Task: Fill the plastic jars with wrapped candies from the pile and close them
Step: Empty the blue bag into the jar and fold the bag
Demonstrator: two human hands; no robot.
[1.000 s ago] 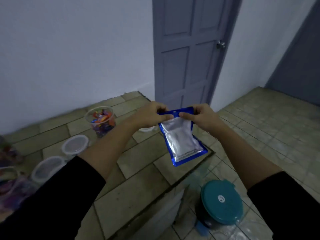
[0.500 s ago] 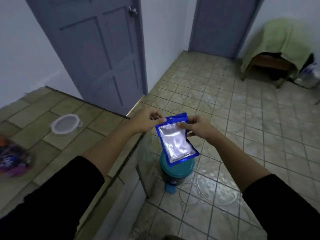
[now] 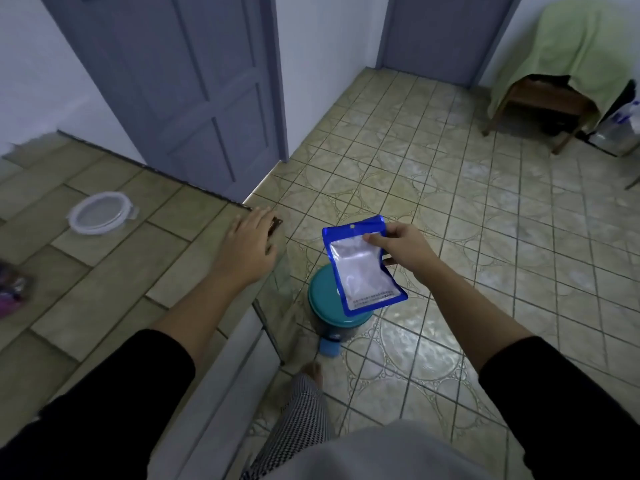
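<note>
Two hands are showing. The right hand is pinching a blue-edged pouch by its upper right edge, holding it in the air over a teal lidded bin standing on the tiled floor. The left hand is lying open, palm down, at the far right corner of the tiled bench. One clear plastic lid is sitting on the bench to the far left. Some wrapped candies are blurring at the left edge.
</note>
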